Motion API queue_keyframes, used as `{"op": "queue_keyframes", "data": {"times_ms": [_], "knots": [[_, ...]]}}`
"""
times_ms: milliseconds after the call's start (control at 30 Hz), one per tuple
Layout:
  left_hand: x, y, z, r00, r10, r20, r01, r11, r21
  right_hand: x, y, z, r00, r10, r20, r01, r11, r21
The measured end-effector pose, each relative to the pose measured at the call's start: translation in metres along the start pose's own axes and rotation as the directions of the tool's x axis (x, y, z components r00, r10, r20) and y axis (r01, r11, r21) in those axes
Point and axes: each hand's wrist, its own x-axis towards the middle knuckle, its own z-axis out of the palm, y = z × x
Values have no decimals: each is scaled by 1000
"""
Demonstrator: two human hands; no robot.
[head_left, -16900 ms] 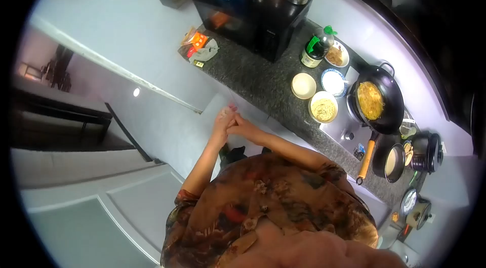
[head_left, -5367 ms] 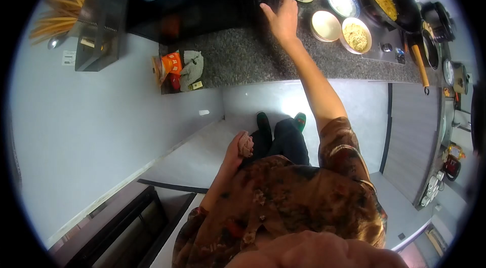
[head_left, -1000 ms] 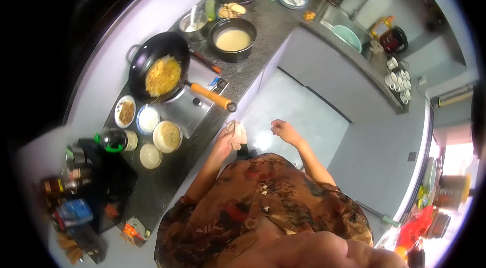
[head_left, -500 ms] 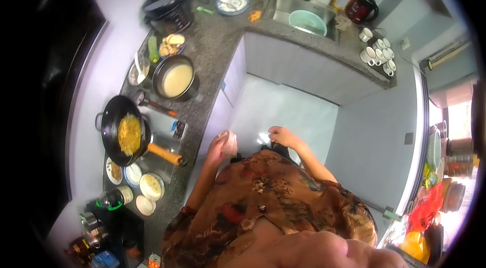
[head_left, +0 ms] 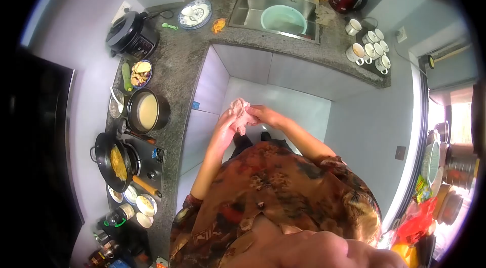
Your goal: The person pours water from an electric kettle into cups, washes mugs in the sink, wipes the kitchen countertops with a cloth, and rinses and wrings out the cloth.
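Note:
A crumpled pale pink cloth [head_left: 240, 108] is bunched between my two hands, in front of my body and above the floor. My left hand [head_left: 224, 130] is wrapped round it from the left side. From the right, the fingers of my right hand [head_left: 265, 115] pinch the same cloth. Left of my hands, the wok [head_left: 105, 162] with yellow shredded food [head_left: 118, 164] sits on the stove [head_left: 152, 167], its wooden handle pointing toward me.
A pot of pale liquid [head_left: 148, 111], a plate of sliced food [head_left: 141, 72] and a pressure cooker [head_left: 132, 35] line the left counter. Ahead, the sink [head_left: 245, 11] holds a light green basin [head_left: 283, 19]. White mugs [head_left: 373, 50] stand at the right end.
Both hands have moved up and come together on the cloth, which only my left hand held before. My view has shifted, so the counter and sink appear farther left.

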Motion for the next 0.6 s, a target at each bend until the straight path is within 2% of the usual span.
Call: {"op": "queue_keyframes", "data": {"times_ms": [67,100,167,200,267,333,400,433,600], "knots": [[23,-2,-1,994,39,-105,-26,993,115,16,3,-10,999,-34,-16,36,991,130],[33,2,-6,994,32,-106,-20,993,113,18,-5,-17,999,-29,-19,32,991,133],[51,12,-20,993,-99,-61,108,980,167,17,-29,-30,979,-159,-129,196,912,360],[61,16,-20,992,-108,-59,116,980,163,19,-37,-39,979,-153,-136,192,912,362],[85,26,-19,987,-95,-132,117,979,165,22,-54,-58,957,-173,-234,275,799,534],[115,31,-32,990,-126,-62,135,978,162,30,-69,-73,945,-159,-287,300,774,558],[147,35,-31,989,56,-136,-28,980,198,40,-79,-89,920,-175,-350,369,685,629],[159,45,-32,994,37,-100,-23,990,139,47,-87,-97,911,-197,-362,400,633,662],[222,76,-25,994,-99,44,93,987,129,52,-136,-118,849,-249,-466,524,516,678]]}}
